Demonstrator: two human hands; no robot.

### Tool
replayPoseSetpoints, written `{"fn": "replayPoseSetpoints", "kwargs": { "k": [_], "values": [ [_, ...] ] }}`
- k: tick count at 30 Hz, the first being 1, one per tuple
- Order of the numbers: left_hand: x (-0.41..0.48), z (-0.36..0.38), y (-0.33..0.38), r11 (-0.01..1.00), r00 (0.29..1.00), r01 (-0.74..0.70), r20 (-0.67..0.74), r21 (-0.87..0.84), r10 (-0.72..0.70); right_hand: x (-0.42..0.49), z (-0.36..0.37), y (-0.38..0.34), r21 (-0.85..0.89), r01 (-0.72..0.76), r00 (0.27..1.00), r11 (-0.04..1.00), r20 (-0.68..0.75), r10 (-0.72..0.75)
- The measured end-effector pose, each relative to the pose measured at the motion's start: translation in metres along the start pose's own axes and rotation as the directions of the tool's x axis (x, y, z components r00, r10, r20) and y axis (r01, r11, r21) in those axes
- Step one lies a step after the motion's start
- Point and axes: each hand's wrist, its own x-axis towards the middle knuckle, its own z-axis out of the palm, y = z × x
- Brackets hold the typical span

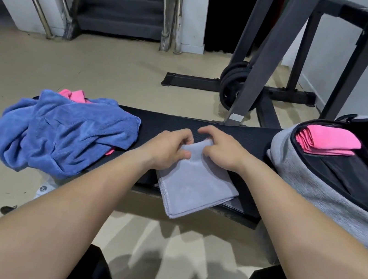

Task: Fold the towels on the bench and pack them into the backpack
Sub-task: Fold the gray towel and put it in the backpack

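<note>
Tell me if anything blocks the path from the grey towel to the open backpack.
Nothing visible does. The left hand and right hand grip the grey towel on the bench, and only bare bench lies between it and the backpack. A folded pink towel sits in its opening.

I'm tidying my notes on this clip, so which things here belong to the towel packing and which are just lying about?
Part of the job: grey towel, pinched by left hand and right hand; blue towel; loose pink towel; folded pink towel in the backpack; bench.
Just lying about: weight plates; rack; stairs.
</note>
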Motion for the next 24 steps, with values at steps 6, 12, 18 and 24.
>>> {"fn": "replayPoseSetpoints", "kwargs": {
  "k": [6,12,18,24],
  "values": [
    [0.019,-0.005,-0.017,0.997,0.99,0.074,-0.12,0.004,-0.073,0.02,-0.005,0.009,-0.057,-0.038,0.999,0.998,0.021,0.039],
    [0.027,-0.007,-0.029,0.926,0.927,0.356,-0.084,-0.123,-0.367,0.031,-0.004,0.017,-0.175,-0.063,0.995,0.983,-0.082,0.049],
    [0.023,-0.012,-0.028,0.902,0.886,0.428,-0.22,0.052,-0.408,0.029,-0.008,0.019,-0.06,-0.038,0.993,0.997,-0.112,0.031],
    [0.02,-0.008,-0.017,0.902,0.885,0.372,-0.21,-0.221,-0.417,0.022,-0.007,0.024,0.148,-0.065,0.99,0.987,-0.117,0.083]
  ]
}}
